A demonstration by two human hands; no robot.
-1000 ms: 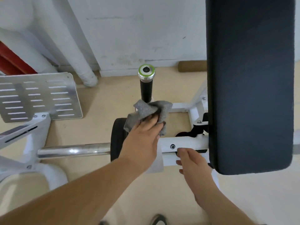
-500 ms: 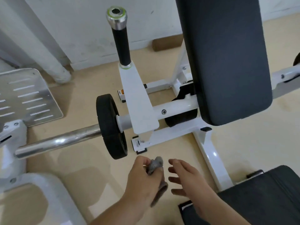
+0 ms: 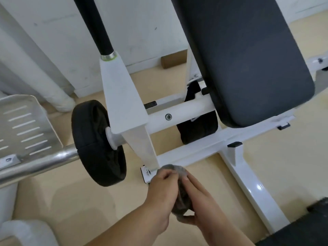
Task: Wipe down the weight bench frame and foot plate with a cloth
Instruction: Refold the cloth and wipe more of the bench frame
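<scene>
Since half a second ago, brought the right hand (image 3: 202, 197) across onto the crumpled grey fabric cloth (image 3: 182, 203), gripped back then by the left hand (image 3: 161, 190) alone. Now holding it bunched between both, with left fingers curled round its left side and right fingers and thumb pinching its right side and lower edge. Holding its top against, or just short of, the lower end of the white painted steel bench frame (image 3: 186, 110), beside a bolted end plate; cannot tell which. Well apart to the left, seeing a black round rubber weight plate (image 3: 97, 142) on a chrome bar (image 3: 35, 164), and the slotted silver metal foot plate (image 3: 26, 125). Up right, a black padded backrest (image 3: 248, 59).
</scene>
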